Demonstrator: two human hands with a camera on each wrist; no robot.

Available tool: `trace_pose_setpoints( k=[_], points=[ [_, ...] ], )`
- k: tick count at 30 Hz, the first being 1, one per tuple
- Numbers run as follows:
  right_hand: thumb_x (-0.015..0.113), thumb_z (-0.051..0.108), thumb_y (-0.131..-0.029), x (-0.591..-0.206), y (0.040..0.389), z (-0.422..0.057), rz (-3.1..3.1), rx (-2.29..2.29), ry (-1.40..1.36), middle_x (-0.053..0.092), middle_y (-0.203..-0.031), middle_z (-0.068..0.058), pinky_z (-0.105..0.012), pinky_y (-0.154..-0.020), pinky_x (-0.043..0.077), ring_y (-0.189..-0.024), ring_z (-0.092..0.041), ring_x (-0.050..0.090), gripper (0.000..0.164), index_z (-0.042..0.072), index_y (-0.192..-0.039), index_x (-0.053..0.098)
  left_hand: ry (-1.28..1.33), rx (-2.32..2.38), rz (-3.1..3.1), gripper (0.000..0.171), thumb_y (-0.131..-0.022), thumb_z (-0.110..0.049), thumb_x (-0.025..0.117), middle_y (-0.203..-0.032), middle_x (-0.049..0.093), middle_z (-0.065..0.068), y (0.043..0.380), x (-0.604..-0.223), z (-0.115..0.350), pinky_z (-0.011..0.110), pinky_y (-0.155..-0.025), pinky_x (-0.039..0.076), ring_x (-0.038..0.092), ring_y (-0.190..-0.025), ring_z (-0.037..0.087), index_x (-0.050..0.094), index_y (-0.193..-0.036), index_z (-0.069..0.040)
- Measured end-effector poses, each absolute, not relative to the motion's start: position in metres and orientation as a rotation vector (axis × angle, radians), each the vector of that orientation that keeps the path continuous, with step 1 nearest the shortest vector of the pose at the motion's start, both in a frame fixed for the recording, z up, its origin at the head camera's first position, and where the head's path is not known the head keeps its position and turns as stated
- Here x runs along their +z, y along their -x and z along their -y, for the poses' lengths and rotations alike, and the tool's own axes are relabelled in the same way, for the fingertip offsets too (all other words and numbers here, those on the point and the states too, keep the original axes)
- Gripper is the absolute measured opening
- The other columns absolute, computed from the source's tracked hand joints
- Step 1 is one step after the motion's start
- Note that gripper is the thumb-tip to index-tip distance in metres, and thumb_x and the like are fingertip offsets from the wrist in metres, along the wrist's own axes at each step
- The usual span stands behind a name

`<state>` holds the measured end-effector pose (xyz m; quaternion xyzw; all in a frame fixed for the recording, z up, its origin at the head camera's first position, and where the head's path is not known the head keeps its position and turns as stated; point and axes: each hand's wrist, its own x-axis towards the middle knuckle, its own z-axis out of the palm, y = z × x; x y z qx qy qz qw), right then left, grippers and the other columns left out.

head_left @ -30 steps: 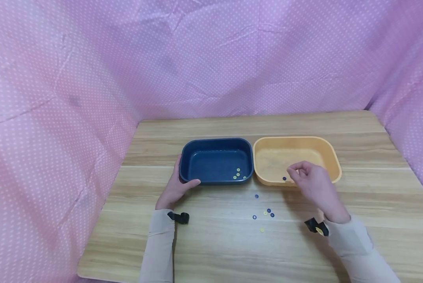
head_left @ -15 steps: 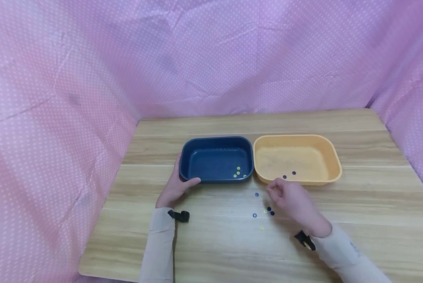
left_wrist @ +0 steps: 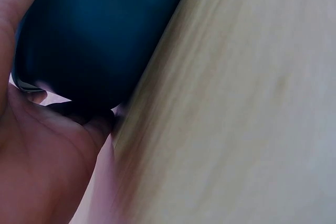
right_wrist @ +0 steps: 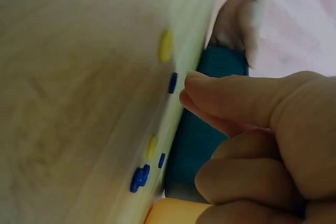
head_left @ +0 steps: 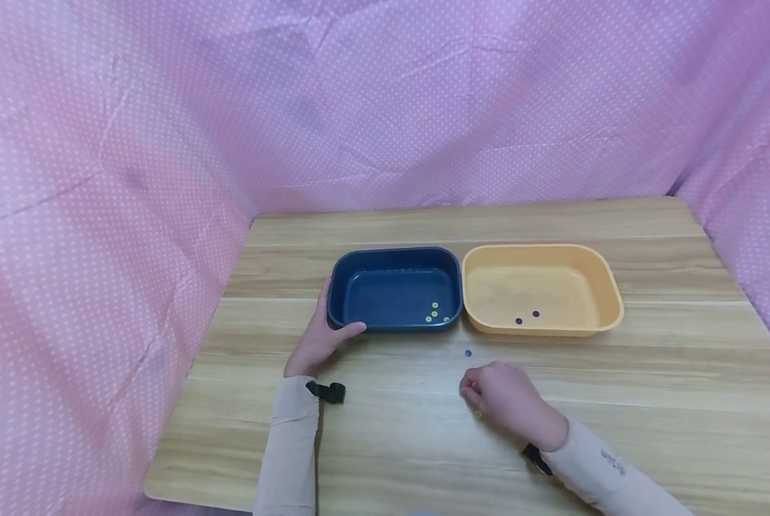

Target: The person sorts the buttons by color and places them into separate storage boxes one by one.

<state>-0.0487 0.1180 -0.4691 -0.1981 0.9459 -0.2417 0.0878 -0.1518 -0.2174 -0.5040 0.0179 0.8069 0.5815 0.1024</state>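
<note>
At the left end of a dark blue tray (head_left: pixel 391 290), my left hand (head_left: pixel 314 342) grips the corner, its thumb along the front wall and its fingers round the side. Several yellow buttons (head_left: pixel 434 314) lie inside that tray. My right hand (head_left: pixel 503 398) is low over the table in front of the trays. In the right wrist view its thumb and index fingertips are close together, the other fingers curled, with nothing seen between them. A blue button (right_wrist: pixel 172 83) lies just beyond those tips. Near it are a yellow button (right_wrist: pixel 166 45) and several other blue and yellow ones.
A yellow-orange tray (head_left: pixel 607 301) stands against the blue one on the right, with two dark blue buttons (head_left: pixel 536 314) in it. Another blue button (head_left: pixel 468 353) lies on the wooden table (head_left: pixel 397 444) before the trays. Pink dotted cloth (head_left: pixel 385 107) hangs behind and at the sides.
My right hand has moved from over the yellow-orange tray down and left to the loose buttons. A second dark blue button now lies in that tray. The left hand keeps its place.
</note>
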Motion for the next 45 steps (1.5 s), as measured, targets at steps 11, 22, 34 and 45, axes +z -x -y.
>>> trace_pose_setpoints(
  k=[11,22,34,45],
  points=[
    [0.070,0.011,-0.083,-0.469,0.044,-0.114,-2.950,-0.461,0.662,0.054,-0.057,0.009,-0.024,-0.045,0.037,-0.048,-0.007,0.042,0.015,0.015,-0.069,0.065,-0.051,1.729,-2.364,0.115,-0.078,-0.032,0.083,-0.160,0.004,-0.014,0.153,-0.504,0.218,0.057,-0.115,0.010,0.012,-0.144,0.022,-0.001,-0.156,-0.036],
    [0.067,0.007,-0.083,-0.470,0.039,-0.110,-2.968,-0.276,0.733,0.043,-0.051,0.004,-0.028,-0.039,0.035,-0.044,-0.011,0.039,0.018,0.008,-0.069,0.058,-0.021,1.656,-2.364,0.114,-0.080,-0.025,0.081,-0.162,-0.002,-0.009,0.151,-0.495,0.218,0.056,-0.115,0.008,0.004,-0.146,0.021,-0.004,-0.156,-0.032],
    [0.065,-0.004,-0.080,-0.470,0.034,-0.108,-2.995,-0.154,0.815,0.038,-0.050,0.000,-0.029,-0.036,0.036,-0.042,-0.012,0.039,0.017,0.004,-0.070,0.054,-0.046,1.675,-2.356,0.111,-0.082,-0.023,0.080,-0.162,0.001,-0.005,0.143,-0.475,0.212,0.058,-0.114,0.009,0.008,-0.146,0.024,-0.003,-0.157,-0.028],
    [0.064,0.003,-0.082,-0.466,0.041,-0.113,-3.082,-0.290,0.705,0.039,-0.049,0.003,-0.025,-0.036,0.031,-0.041,-0.010,0.037,0.008,0.000,-0.077,0.058,-0.044,1.667,-2.362,0.111,-0.082,-0.024,0.080,-0.162,0.000,-0.005,0.142,-0.474,0.211,0.056,-0.115,0.009,0.007,-0.145,0.024,-0.002,-0.157,-0.029]
  ],
)
